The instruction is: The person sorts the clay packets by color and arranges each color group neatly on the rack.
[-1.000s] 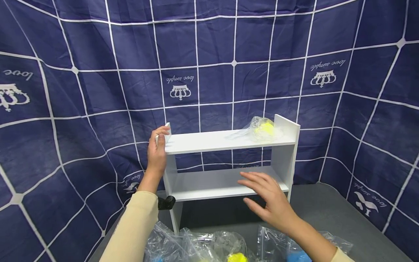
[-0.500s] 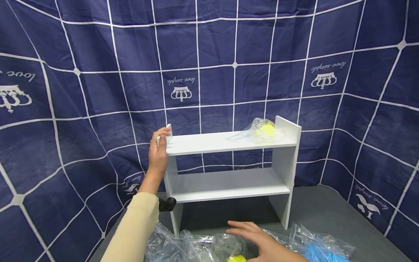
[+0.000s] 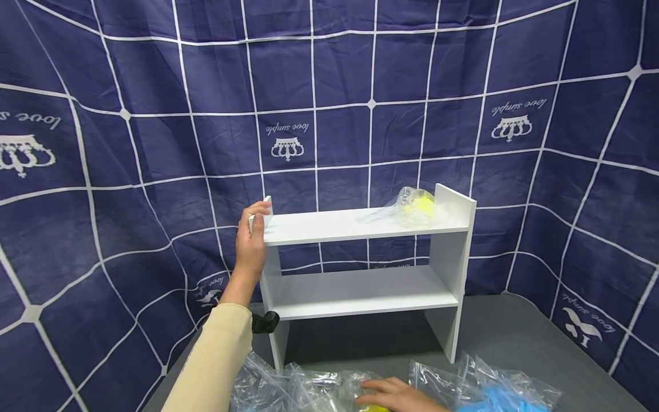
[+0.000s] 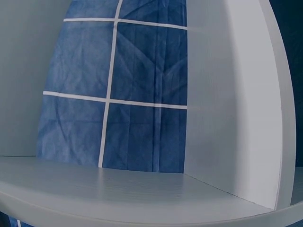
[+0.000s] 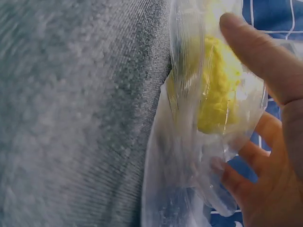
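My left hand [image 3: 250,243] grips the raised left end of a small white shelf [image 3: 362,292], with its fingers bent over the panel's top edge. At the bottom of the head view, my right hand [image 3: 399,395] reaches over a clear plastic bag with a yellow lump inside. Close up in the right wrist view, the thumb lies in front of that bag [image 5: 218,90] and the spread fingers are at its lower side, not closed round it. Another clear bag with yellow contents [image 3: 422,206] rests on the shelf's top board, near the right end. The left wrist view shows the shelf's inside [image 4: 213,109].
More clear bags [image 3: 262,386] lie along the near edge, and one with blue contents [image 3: 501,397] is at the right. The shelf stands on a dark grey surface [image 3: 504,337]. Blue cloth with white lines [image 3: 340,137] hangs behind and on both sides.
My right hand has come down from in front of the shelf to the bag with the yellow lump. The left hand keeps its hold on the shelf.
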Available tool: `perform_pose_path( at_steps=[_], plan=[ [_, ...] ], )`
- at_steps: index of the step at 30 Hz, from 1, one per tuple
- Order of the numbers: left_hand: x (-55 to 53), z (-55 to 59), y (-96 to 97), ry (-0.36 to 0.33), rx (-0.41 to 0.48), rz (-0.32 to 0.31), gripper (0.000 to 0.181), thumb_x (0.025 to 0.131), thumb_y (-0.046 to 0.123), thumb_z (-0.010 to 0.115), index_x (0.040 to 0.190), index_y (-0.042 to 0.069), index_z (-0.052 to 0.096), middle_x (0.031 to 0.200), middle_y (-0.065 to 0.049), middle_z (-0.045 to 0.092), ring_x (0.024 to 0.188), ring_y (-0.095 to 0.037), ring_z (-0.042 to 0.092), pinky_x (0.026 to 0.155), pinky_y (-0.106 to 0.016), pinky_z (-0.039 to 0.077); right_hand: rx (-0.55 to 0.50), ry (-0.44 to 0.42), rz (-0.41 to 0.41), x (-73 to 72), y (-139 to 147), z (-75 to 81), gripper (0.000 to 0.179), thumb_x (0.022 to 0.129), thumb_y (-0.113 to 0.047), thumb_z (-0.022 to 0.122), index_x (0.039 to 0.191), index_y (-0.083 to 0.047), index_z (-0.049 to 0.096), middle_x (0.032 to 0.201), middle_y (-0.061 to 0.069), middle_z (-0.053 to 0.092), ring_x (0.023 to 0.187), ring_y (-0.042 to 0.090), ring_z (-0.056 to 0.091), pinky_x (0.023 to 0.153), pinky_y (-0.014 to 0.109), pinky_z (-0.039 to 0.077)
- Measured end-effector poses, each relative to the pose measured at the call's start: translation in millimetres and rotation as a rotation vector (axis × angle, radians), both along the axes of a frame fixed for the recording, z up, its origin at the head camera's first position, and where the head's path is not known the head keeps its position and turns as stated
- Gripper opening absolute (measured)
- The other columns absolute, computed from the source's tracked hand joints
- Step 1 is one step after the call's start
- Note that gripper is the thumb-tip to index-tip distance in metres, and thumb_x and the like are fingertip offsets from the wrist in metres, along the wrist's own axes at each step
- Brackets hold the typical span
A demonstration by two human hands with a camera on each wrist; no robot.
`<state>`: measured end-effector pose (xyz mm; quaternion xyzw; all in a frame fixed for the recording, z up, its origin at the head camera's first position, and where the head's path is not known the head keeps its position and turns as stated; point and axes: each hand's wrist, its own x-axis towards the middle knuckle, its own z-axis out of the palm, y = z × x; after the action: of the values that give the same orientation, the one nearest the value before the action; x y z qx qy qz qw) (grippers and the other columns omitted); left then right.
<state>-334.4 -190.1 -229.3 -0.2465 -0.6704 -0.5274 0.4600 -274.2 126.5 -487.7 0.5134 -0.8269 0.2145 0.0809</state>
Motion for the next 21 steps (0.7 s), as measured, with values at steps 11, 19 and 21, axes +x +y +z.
perform_pose_path(
  at_steps=[11,19,21],
  plan=[
    [-1.5,-3.3,0.0,0.022,0.004,-0.002,0.024,0.099,0.002,0.035,0.104,-0.017,0.048,0.125,-0.032,0.054,0.128,-0.039,0.045,0.107,-0.023,0.028,-0.075,0.048,0.027,1.2,-3,-16.9,0.033,0.094,-0.039,0.054,0.127,-0.035,0.058,0.128,-0.002,0.062,0.104,0.009,0.055,0.073,0.022,0.047],
    [-2.4,-1.9,1.0,0.021,0.011,-0.004,0.026,0.100,0.005,0.034,0.105,-0.016,0.048,0.125,-0.031,0.053,0.128,-0.039,0.044,0.108,-0.023,0.027,-0.096,0.225,0.085,-5.3,-2,-17.5,0.031,0.092,-0.036,0.058,0.122,-0.028,0.062,0.114,-0.009,0.066,0.099,0.005,0.055,0.079,0.016,0.044],
    [-2.7,-2.2,1.3,0.018,0.013,-0.005,0.026,0.100,0.005,0.035,0.104,-0.016,0.048,0.125,-0.031,0.053,0.128,-0.039,0.044,0.108,-0.023,0.027,-0.103,0.223,0.094,-4.9,-3,-18.3,0.031,0.092,-0.035,0.059,0.121,-0.028,0.062,0.113,-0.011,0.066,0.099,0.004,0.055,0.080,0.015,0.042]
  ],
)
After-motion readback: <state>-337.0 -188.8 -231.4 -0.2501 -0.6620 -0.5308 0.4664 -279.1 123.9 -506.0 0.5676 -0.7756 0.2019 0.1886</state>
